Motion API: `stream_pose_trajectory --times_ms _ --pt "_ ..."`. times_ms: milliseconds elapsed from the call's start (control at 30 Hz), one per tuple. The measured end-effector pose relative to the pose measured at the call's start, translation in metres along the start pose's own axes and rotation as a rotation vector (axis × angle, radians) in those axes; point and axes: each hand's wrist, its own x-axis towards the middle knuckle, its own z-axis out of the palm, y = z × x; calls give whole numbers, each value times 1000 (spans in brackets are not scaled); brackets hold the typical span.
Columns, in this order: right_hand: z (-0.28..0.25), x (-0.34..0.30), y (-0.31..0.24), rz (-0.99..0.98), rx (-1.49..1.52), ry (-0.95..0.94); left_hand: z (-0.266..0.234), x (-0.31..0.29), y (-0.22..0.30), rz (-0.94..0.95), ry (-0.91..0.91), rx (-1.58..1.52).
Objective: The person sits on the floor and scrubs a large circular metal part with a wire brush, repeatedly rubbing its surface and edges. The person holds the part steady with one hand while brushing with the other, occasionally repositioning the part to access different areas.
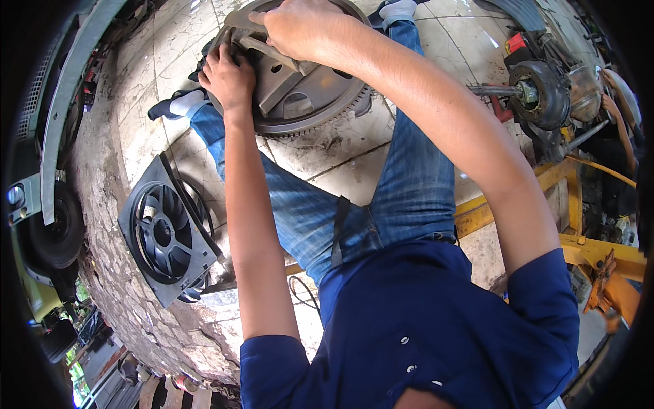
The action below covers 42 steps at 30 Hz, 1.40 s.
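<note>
My left forearm (246,198) runs nearly straight up the view, elbow low, and my left hand (230,80) lies over the left side of the toothed flywheel (323,88), its fingers slightly spread and bent, pointing away from me. I cannot tell whether those fingertips pinch anything. My right arm (449,112) bends at the elbow and slants up and leftward across the flywheel, bringing my right hand (300,31) to its far part, beside the left one and apart from it. That hand is curled, with one digit stretched leftward; what it holds, if anything, is hidden. Metal bars (283,92) lie across the flywheel, which sits on the tiled floor (340,157) between my spread legs (415,157).
</note>
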Motion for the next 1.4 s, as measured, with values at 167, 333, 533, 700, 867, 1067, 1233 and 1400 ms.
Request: stream_pose_trajectory --times_ms 167,333,533,700,867,1067,1233,1400 --pt "2 4 3 -7 30 15 -1 1 -1 90 71 -92" --pt "-14 -7 19 -34 275 37 0 0 -3 103 64 -97" --pt "-24 -9 18 -19 284 -43 2 0 -6 101 74 -122" --pt "-16 -9 19 -35 293 1 3 0 -7 107 85 -103" --pt "-14 -10 18 -32 273 18 1 1 -8 105 44 -81" --pt "-17 -12 16 -18 272 20 4 1 -9 91 72 -92" --pt "-14 -11 17 -14 263 11 3 0 -5 90 81 -116" --pt "-13 -10 17 -7 256 -1 0 0 -5 88 72 -117"
